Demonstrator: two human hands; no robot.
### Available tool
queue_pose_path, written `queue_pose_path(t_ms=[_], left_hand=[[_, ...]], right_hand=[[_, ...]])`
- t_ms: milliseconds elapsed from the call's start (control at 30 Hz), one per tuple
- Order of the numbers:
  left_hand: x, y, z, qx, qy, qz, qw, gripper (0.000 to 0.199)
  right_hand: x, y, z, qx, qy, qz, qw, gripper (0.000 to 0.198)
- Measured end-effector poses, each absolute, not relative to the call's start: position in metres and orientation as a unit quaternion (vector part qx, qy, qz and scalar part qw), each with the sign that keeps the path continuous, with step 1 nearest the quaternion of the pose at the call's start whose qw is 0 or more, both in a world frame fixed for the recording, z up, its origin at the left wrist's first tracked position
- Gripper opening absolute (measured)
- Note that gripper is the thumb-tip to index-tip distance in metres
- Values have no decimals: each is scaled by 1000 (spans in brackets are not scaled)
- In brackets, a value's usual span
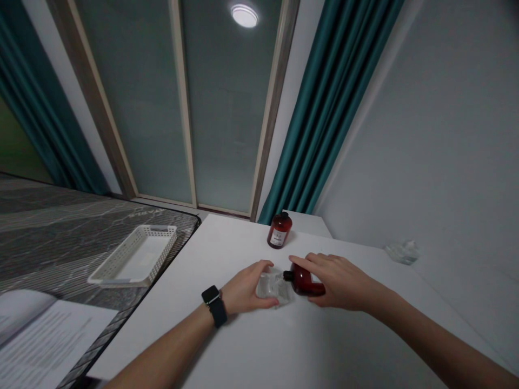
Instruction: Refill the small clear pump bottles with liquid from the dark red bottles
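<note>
My right hand (338, 278) is wrapped round a dark red bottle (302, 280), which is tipped on its side with its black neck pointing left. A white label shows partly beside my fingers. My left hand (245, 286), with a black watch on the wrist, curves its thumb and fingers round a clear, crumpled-looking plastic thing (271, 286). Whether this is a bag or a container I cannot tell. The bottle's neck is close to its right side. Beyond my hands, a second dark red bottle (279, 230) with a black top and white label stands upright on the white table (259, 346).
Clear crumpled plastic (403, 251) lies by the wall at the table's right edge. To the left, a white perforated basket (156, 270) and an open book (60, 329) lie on a grey patterned surface (52, 232). Teal curtains (316, 108) hang behind the table.
</note>
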State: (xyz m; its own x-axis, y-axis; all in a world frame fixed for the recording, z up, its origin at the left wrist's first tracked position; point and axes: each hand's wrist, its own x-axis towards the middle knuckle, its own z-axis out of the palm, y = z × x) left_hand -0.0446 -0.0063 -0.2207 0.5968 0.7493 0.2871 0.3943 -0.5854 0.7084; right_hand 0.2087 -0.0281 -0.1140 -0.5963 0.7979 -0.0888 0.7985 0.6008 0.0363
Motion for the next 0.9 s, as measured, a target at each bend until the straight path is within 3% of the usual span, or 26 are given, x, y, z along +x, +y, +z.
queue_pose_path(t_ms=[900], left_hand=[[-44, -8, -218, 838, 347, 290, 305, 70]], right_hand=[[207, -29, -110, 451, 891, -8, 56, 76]])
